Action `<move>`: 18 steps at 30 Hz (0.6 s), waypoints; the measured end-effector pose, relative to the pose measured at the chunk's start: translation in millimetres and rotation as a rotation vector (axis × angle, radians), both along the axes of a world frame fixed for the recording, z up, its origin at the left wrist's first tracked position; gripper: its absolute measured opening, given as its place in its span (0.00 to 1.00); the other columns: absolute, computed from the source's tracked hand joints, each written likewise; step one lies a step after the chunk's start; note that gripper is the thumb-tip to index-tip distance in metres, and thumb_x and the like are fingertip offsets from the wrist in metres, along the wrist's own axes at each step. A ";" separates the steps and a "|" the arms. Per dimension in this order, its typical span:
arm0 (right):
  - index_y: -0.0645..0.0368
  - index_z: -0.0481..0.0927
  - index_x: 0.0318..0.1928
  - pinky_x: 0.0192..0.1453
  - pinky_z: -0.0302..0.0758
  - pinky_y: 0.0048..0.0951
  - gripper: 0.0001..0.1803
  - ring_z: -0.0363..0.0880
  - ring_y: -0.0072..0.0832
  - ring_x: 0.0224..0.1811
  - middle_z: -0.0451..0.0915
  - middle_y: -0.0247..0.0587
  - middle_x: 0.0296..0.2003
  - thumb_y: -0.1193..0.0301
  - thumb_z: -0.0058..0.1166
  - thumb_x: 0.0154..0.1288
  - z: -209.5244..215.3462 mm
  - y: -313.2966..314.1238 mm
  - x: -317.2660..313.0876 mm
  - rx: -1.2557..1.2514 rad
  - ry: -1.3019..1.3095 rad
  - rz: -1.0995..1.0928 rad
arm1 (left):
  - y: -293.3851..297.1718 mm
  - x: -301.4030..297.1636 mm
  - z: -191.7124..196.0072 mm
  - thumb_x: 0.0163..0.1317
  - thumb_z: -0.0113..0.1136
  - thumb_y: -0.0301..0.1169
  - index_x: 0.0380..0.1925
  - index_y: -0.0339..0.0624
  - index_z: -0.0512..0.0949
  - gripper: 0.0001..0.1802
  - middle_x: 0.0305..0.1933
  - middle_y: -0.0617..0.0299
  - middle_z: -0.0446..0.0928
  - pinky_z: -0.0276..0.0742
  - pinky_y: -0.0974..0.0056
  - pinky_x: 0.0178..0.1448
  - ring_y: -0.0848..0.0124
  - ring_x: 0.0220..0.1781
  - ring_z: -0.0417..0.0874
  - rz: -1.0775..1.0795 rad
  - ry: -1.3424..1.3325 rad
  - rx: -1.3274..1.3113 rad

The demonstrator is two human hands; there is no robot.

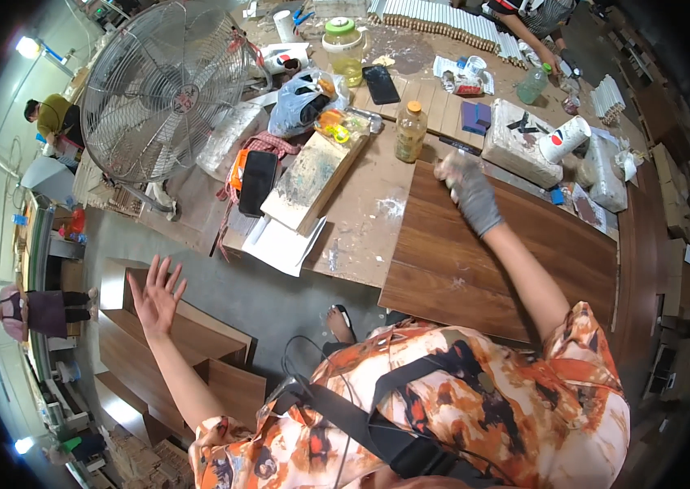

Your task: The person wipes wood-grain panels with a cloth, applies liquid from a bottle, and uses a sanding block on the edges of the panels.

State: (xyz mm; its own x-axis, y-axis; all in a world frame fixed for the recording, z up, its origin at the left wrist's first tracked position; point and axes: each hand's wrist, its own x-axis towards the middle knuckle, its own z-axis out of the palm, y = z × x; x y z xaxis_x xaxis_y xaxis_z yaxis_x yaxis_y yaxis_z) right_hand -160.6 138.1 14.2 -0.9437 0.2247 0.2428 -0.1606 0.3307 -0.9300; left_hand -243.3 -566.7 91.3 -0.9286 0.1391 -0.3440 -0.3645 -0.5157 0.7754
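Note:
My right hand [469, 194], in a grey glove, is at the far edge of a dark brown wooden panel [483, 261] lying on the workbench [361, 224]. Its fingers are curled and blurred, with something pale at the fingertips; I cannot tell whether it holds anything. My left hand [156, 297] is bare, raised with fingers spread wide, holding nothing, out to the left above the floor and a stack of brown wood panels [190, 342].
Beyond the panel stand a yellowish bottle [410, 130], a white wrapped block [520, 140] and a paper cup [565, 138]. A paint-smeared board [312, 179], black phone [257, 181] and large metal fan [162, 90] lie left. Other people work at the left [35, 314] and the top right [532, 20].

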 end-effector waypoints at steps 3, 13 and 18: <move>0.49 0.71 0.66 0.40 0.74 0.20 0.19 0.78 0.22 0.48 0.79 0.39 0.59 0.66 0.52 0.79 43.7 22.9 -43.3 -0.176 0.045 -0.005 | -83.3 42.2 -69.0 0.68 0.30 0.77 0.80 0.54 0.54 0.52 0.82 0.59 0.59 0.56 0.23 0.74 0.42 0.81 0.58 0.350 -0.305 -0.026; 0.56 0.78 0.60 0.61 0.75 0.45 0.24 0.79 0.50 0.54 0.80 0.56 0.50 0.59 0.60 0.69 80.3 55.1 -173.5 0.872 0.223 -0.243 | -68.7 31.2 -25.4 0.66 0.37 0.77 0.71 0.44 0.65 0.52 0.72 0.47 0.71 0.74 0.38 0.66 0.43 0.69 0.76 -0.298 -0.422 -0.514; 0.56 0.81 0.59 0.67 0.71 0.45 0.20 0.77 0.49 0.56 0.80 0.54 0.52 0.65 0.58 0.68 31.1 30.0 -193.7 0.968 0.234 -0.146 | -317.8 109.2 40.7 0.78 0.32 0.49 0.76 0.40 0.60 0.34 0.75 0.47 0.68 0.64 0.41 0.78 0.53 0.75 0.70 1.201 0.150 -0.221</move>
State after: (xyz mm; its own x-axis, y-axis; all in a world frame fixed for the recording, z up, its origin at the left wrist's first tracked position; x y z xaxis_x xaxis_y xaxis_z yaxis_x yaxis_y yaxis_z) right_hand -354.3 168.1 45.3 -0.8280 -0.0577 0.5578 -0.2024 0.9584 -0.2013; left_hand -134.1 -884.5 132.0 -0.4594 -0.8786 -0.1305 0.3509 -0.3145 0.8820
